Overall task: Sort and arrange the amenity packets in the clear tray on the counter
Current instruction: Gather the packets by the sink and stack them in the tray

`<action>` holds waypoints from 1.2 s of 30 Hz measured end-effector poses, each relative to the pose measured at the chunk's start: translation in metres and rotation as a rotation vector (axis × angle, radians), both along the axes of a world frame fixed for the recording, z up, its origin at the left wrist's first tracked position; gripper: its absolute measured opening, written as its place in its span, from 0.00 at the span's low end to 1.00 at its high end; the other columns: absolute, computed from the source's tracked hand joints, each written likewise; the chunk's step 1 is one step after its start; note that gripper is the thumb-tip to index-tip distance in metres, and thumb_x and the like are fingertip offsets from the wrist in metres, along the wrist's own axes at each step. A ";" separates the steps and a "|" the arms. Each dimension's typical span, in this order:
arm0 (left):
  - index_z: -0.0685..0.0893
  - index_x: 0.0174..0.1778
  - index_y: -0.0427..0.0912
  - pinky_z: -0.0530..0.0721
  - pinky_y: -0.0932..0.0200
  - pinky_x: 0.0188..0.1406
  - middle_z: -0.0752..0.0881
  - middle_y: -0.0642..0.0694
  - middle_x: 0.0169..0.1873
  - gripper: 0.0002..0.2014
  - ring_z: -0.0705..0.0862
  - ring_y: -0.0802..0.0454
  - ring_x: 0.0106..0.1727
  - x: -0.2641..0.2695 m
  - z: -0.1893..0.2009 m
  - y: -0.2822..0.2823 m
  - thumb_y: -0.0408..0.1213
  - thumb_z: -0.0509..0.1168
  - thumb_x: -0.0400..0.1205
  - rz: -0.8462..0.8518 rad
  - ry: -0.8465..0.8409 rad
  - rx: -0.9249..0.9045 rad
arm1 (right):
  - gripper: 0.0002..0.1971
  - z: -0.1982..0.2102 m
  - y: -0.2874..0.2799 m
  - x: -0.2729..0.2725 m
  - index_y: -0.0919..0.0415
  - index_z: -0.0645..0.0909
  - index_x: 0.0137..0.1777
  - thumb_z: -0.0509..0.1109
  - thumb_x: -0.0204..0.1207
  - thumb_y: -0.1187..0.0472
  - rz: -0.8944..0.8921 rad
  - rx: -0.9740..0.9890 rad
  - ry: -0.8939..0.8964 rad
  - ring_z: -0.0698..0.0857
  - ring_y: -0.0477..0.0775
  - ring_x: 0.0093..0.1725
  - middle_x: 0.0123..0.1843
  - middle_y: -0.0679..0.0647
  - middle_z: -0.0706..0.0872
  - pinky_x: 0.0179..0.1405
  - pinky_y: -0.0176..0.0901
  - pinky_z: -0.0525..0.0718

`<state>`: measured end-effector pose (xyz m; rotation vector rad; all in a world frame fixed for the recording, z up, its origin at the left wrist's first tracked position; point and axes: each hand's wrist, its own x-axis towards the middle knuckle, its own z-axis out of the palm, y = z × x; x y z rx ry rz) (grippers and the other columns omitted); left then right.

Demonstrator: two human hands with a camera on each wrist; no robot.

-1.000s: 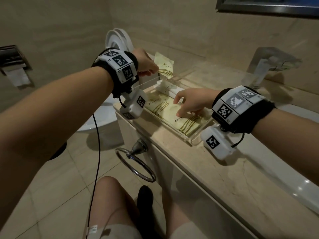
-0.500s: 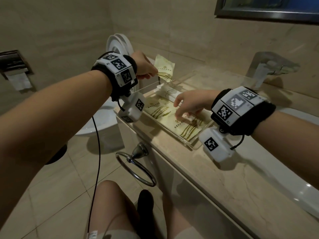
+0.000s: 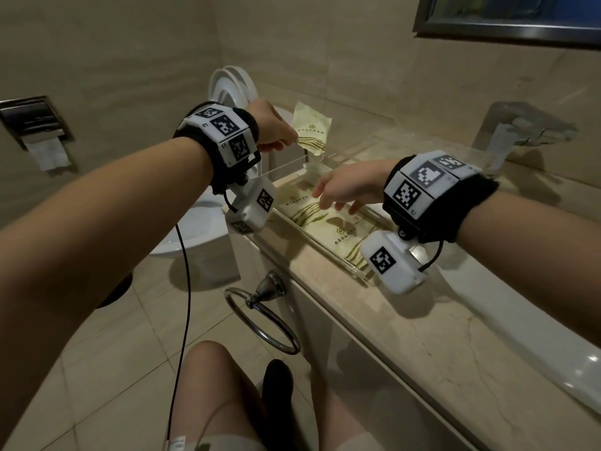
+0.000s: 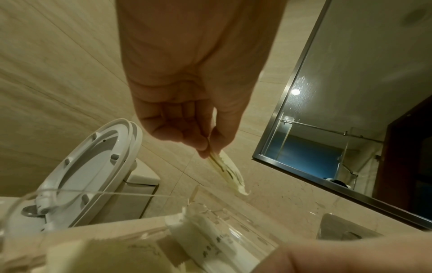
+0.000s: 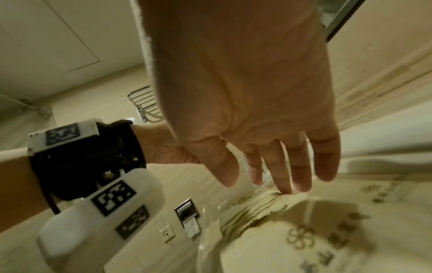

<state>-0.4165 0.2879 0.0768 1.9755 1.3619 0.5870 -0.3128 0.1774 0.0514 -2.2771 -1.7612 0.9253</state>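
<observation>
A clear tray sits on the beige counter, holding pale green amenity packets lying flat and a white packet at its far end. My left hand pinches one green packet by its lower edge and holds it upright above the tray's far end; the left wrist view shows that packet edge-on between thumb and fingers. My right hand hovers over the tray with straight, spread fingers, their tips close to the flat packets, holding nothing.
The counter runs to the right, with a faucet and the sink rim. A toilet with raised lid stands left of the counter. A towel ring hangs on the counter's front. A mirror hangs above.
My right hand has lifted off the flat packets and its fingers have straightened. The left hand still holds its packet upright over the tray's far end.
</observation>
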 end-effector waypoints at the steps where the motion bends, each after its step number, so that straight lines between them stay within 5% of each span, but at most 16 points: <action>1: 0.85 0.46 0.34 0.78 0.67 0.34 0.82 0.48 0.31 0.07 0.77 0.58 0.30 0.000 0.000 0.000 0.35 0.71 0.78 -0.003 -0.003 0.000 | 0.20 0.000 0.000 -0.001 0.65 0.71 0.73 0.60 0.82 0.65 0.008 0.000 0.005 0.77 0.54 0.58 0.67 0.59 0.78 0.53 0.44 0.76; 3: 0.86 0.47 0.34 0.79 0.67 0.35 0.83 0.48 0.31 0.07 0.78 0.58 0.30 -0.001 0.000 0.000 0.35 0.71 0.78 -0.009 -0.013 -0.001 | 0.19 0.001 0.000 -0.004 0.66 0.72 0.72 0.59 0.82 0.65 0.029 0.008 -0.014 0.79 0.56 0.64 0.69 0.59 0.77 0.52 0.41 0.75; 5: 0.86 0.45 0.35 0.79 0.67 0.36 0.83 0.48 0.31 0.06 0.78 0.59 0.30 -0.002 -0.001 -0.001 0.35 0.71 0.78 -0.015 -0.025 -0.003 | 0.19 0.003 -0.001 -0.005 0.67 0.71 0.73 0.58 0.83 0.66 0.044 0.026 -0.030 0.77 0.58 0.69 0.72 0.61 0.76 0.42 0.34 0.75; 7: 0.85 0.40 0.38 0.80 0.68 0.35 0.82 0.49 0.30 0.05 0.78 0.59 0.30 -0.002 -0.001 -0.002 0.36 0.71 0.78 -0.023 -0.042 0.001 | 0.19 0.004 0.000 -0.001 0.68 0.69 0.74 0.57 0.84 0.66 0.037 0.048 -0.016 0.77 0.57 0.65 0.73 0.62 0.74 0.35 0.29 0.71; 12: 0.82 0.35 0.42 0.83 0.69 0.38 0.83 0.49 0.34 0.07 0.80 0.60 0.33 -0.004 0.002 -0.006 0.36 0.70 0.77 -0.065 -0.110 -0.040 | 0.20 0.009 0.005 0.025 0.64 0.69 0.74 0.58 0.83 0.62 -0.227 0.165 0.275 0.80 0.53 0.54 0.67 0.58 0.76 0.52 0.42 0.78; 14: 0.81 0.36 0.42 0.85 0.66 0.41 0.83 0.49 0.36 0.06 0.81 0.59 0.36 -0.004 0.004 -0.008 0.35 0.70 0.78 -0.090 -0.128 -0.071 | 0.19 0.012 0.005 0.034 0.63 0.71 0.72 0.60 0.82 0.61 -0.374 0.257 0.421 0.79 0.49 0.45 0.57 0.55 0.77 0.50 0.42 0.78; 19: 0.81 0.36 0.43 0.86 0.64 0.45 0.84 0.48 0.39 0.06 0.83 0.58 0.38 0.000 0.009 -0.013 0.32 0.67 0.80 -0.149 -0.132 -0.102 | 0.06 0.015 0.003 0.045 0.61 0.79 0.52 0.65 0.80 0.60 -0.489 0.440 0.587 0.81 0.50 0.46 0.54 0.55 0.82 0.45 0.40 0.81; 21: 0.80 0.38 0.43 0.86 0.64 0.43 0.83 0.48 0.38 0.07 0.83 0.57 0.39 0.002 0.009 -0.014 0.28 0.65 0.80 -0.171 -0.148 -0.138 | 0.06 0.014 0.002 0.046 0.64 0.79 0.53 0.64 0.80 0.63 -0.490 0.472 0.606 0.84 0.50 0.43 0.53 0.57 0.84 0.43 0.40 0.82; 25: 0.75 0.39 0.44 0.86 0.62 0.37 0.79 0.47 0.36 0.13 0.80 0.56 0.36 0.002 0.008 -0.016 0.21 0.62 0.79 -0.180 -0.220 -0.228 | 0.03 0.014 0.001 0.047 0.65 0.76 0.47 0.62 0.81 0.68 -0.548 0.487 0.619 0.84 0.47 0.33 0.51 0.60 0.85 0.27 0.33 0.84; 28: 0.74 0.38 0.45 0.86 0.60 0.38 0.77 0.47 0.34 0.13 0.76 0.57 0.34 -0.002 0.006 -0.019 0.21 0.60 0.80 -0.201 -0.162 -0.278 | 0.10 0.016 0.000 0.047 0.69 0.77 0.60 0.60 0.81 0.71 -0.574 0.482 0.586 0.82 0.46 0.30 0.57 0.64 0.86 0.18 0.30 0.81; 33: 0.79 0.45 0.46 0.80 0.57 0.48 0.79 0.50 0.40 0.02 0.76 0.54 0.45 0.000 0.001 -0.028 0.35 0.63 0.82 -0.241 0.035 -0.248 | 0.19 0.016 0.007 0.043 0.66 0.76 0.69 0.62 0.78 0.72 -0.481 0.538 0.368 0.82 0.47 0.32 0.58 0.62 0.86 0.33 0.36 0.83; 36: 0.81 0.55 0.43 0.77 0.60 0.44 0.79 0.50 0.39 0.13 0.77 0.54 0.43 0.004 -0.002 -0.029 0.46 0.65 0.80 -0.223 0.021 -0.196 | 0.18 0.020 0.011 0.036 0.64 0.77 0.67 0.65 0.77 0.71 -0.386 0.518 0.290 0.80 0.46 0.34 0.51 0.58 0.85 0.34 0.35 0.81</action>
